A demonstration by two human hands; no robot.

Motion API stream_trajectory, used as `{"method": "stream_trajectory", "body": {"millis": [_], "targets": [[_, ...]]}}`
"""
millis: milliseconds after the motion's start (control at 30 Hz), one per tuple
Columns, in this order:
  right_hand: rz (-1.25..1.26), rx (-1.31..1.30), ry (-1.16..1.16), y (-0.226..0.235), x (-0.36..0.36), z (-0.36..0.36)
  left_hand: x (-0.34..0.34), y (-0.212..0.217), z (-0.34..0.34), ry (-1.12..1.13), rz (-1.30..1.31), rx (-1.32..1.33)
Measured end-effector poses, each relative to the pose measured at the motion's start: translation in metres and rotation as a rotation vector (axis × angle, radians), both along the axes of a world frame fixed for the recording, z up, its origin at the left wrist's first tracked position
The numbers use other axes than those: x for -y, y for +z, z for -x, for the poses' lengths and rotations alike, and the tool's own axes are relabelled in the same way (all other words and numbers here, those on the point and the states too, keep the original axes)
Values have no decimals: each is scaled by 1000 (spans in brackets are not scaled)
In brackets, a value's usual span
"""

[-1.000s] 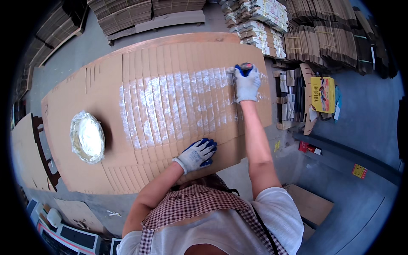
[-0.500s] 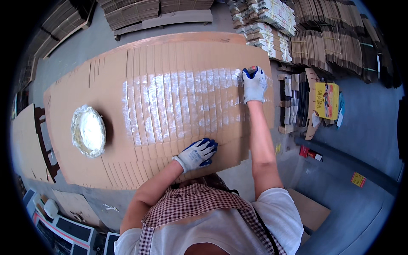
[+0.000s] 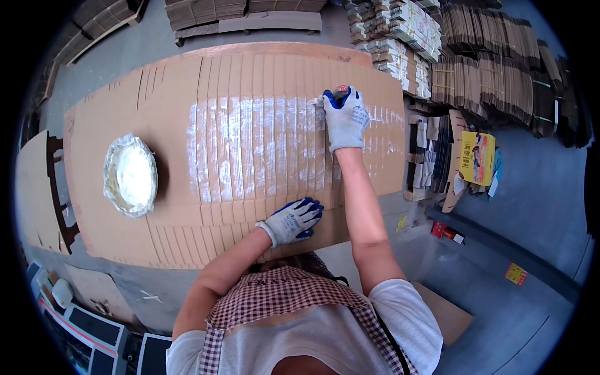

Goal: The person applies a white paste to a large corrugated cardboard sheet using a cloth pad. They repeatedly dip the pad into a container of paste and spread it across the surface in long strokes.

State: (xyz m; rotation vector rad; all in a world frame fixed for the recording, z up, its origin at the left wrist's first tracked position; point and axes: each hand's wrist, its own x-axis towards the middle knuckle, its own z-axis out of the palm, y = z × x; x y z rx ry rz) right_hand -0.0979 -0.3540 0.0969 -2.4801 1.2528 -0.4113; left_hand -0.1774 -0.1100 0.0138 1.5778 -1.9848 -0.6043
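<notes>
Overlapping brown cardboard sheets (image 3: 169, 112) lie fanned in narrow strips across a table, with streaky white paste (image 3: 250, 144) over their middle. Closed round a brush (image 3: 341, 91), my right hand (image 3: 347, 122) in a white and blue glove is at the far right part of the pasted area. The glove hides most of the brush; its dark end with some red shows on top, and a pale edge touches the cardboard at the left. My left hand (image 3: 290, 222), gloved alike, rests flat on the near edge of the sheets, fingers stretched out and holding nothing.
A plastic-lined bowl (image 3: 130, 176) of white paste stands on the cardboard at left. Bundled cardboard stacks (image 3: 487, 81) rise at the far right, beside a yellow box (image 3: 477, 157). More stacks (image 3: 244, 19) stand beyond the table. A dark beam (image 3: 500, 247) runs along the right.
My right hand has moved left with the brush across the sheets. White streaks now show on the strips to its right. My left hand stays in about the same place.
</notes>
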Motion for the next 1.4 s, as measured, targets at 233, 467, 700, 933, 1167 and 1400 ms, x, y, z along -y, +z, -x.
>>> {"method": "stream_trajectory", "body": {"millis": [233,467,700,933,1167,1400], "targets": [[-59,21,74,-5,-22,-16,0,-1,1,-15,-16,-4],[-176,1,101,-1,-15,36,-2,-4,2,-3,-4,-27],[-84,-232,-31,4,-1,79,-3,2,-2,-10,-13,-26],[124,47,664,-13,-70,52,1,0,1,-48,-71,-20],[-85,-299,177,-10,-6,67,0,-6,3,34,41,-29],[80,-43,643,-1,-107,104,3,-9,3,-147,-207,-23]]}}
